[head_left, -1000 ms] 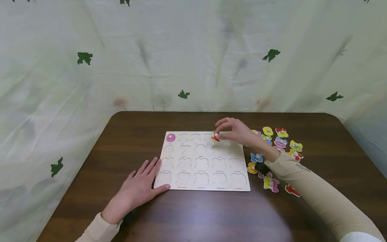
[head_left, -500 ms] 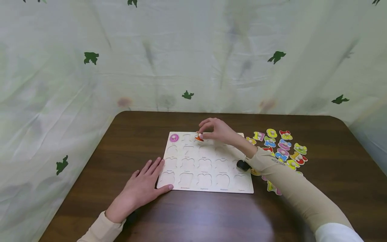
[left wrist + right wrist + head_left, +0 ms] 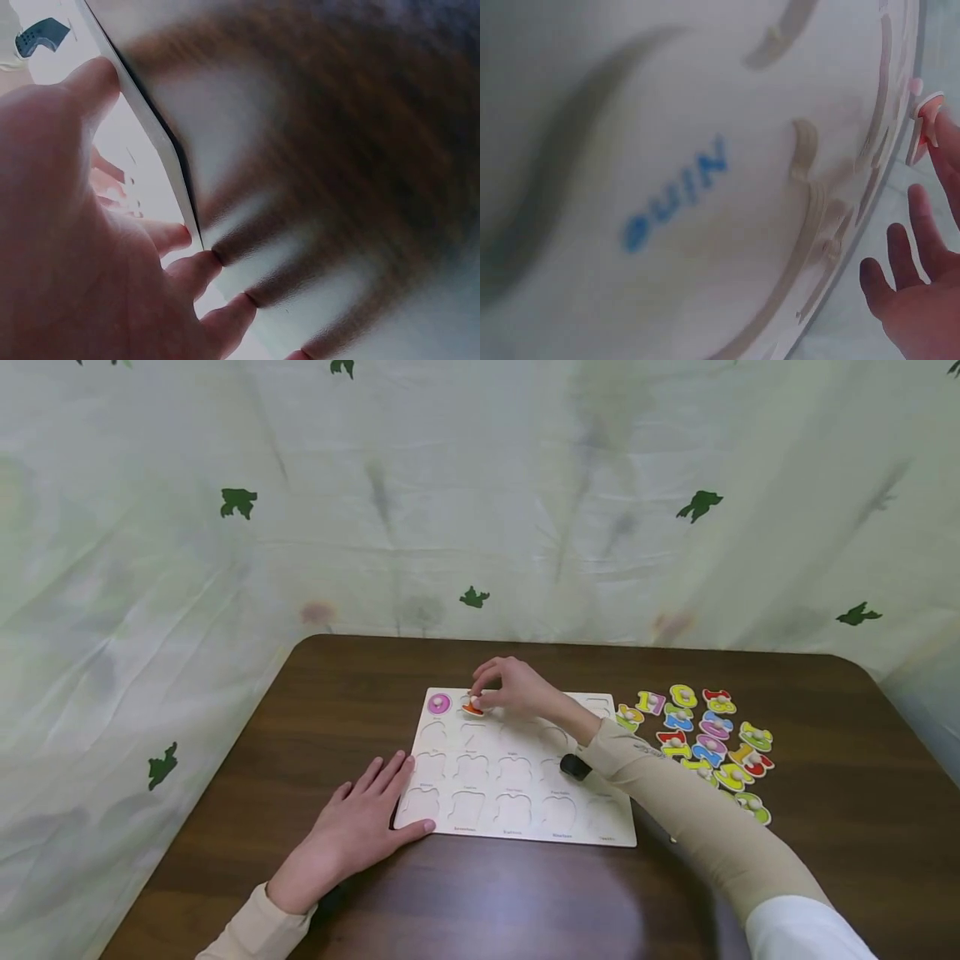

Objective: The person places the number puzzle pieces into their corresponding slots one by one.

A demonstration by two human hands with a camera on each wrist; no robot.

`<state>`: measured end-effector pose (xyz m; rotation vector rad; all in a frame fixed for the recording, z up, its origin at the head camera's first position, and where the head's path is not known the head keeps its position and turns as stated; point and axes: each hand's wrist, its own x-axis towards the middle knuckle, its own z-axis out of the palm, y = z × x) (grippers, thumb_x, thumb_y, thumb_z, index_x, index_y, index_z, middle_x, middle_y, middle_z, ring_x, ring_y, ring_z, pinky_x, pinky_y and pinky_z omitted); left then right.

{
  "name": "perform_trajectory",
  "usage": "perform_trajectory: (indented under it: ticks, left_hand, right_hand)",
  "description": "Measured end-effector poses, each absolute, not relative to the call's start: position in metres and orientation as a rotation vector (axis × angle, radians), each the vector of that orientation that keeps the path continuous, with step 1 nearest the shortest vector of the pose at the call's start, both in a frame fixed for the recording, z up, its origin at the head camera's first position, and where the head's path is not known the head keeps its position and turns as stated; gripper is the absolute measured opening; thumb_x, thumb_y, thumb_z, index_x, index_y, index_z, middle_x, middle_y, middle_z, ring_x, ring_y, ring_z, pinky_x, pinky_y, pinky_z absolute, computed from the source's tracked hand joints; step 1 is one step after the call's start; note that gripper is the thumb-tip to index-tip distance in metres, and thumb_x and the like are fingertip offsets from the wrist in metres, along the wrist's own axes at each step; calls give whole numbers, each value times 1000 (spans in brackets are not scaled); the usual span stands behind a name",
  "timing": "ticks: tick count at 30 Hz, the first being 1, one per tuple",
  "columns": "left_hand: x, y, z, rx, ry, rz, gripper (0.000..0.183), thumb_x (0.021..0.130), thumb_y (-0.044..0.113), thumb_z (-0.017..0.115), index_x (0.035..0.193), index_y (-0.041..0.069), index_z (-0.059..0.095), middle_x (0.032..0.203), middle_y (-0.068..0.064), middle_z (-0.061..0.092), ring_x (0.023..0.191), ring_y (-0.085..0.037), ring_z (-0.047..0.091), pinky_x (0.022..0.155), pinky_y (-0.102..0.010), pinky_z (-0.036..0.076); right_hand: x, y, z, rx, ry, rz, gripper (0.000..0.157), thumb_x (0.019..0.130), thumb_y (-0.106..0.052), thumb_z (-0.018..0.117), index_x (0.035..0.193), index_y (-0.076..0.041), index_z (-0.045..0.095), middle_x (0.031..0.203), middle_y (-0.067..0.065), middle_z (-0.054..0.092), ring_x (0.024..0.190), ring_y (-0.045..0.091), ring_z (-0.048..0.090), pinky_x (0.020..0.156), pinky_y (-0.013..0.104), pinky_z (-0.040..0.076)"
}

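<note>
At the left edge of the puzzle board [image 3: 427, 760], the left hand [image 3: 356, 827] lies spread, fingertips along that edge and thumb over the near-left corner, gripping nothing. A firm, flat press there should stop the puzzle board sliding on the worktop [image 3: 540, 897] while a piece is worked in.

In the far-left corner of the puzzle board sits a magenta ring piece [image 3: 438, 703], knob upward. Just right of it, over the far row, is the orange piece [image 3: 472, 711], tilted; whether it touches the puzzle board, I cannot tell. The right hand [image 3: 513, 687] pinches it between thumb and finger near its pale knob, the two hands well apart.

To seat it well, I would match its outline to the recess beneath, turn it by the knob, level it, then let it drop in before pressing. A light pinch would let the piece find its own fit; forcing it while tilted could wedge it on the rim.

The right forearm crosses the puzzle board's right part, and loose pieces [image 3: 708, 749] crowd beyond its right edge, so a raised sleeve would avoid brushing them.
</note>
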<state>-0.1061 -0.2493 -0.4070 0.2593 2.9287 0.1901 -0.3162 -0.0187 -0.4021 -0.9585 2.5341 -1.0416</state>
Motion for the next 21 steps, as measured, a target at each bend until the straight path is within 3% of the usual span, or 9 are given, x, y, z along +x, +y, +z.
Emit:
perform_trajectory:
  ticks: [21]
  left_hand:
    - [-107, -248, -404, 236, 2916, 188, 100, 85, 77, 49, 158, 13, 24, 162, -9, 20, 147, -36, 19, 106, -68, 25]
  right_hand:
    - [-326, -31, -404, -1036, 2533, -874, 9, 90, -16, 74, 98, -16, 78, 131, 7, 58, 127, 21, 46, 108, 43, 35]
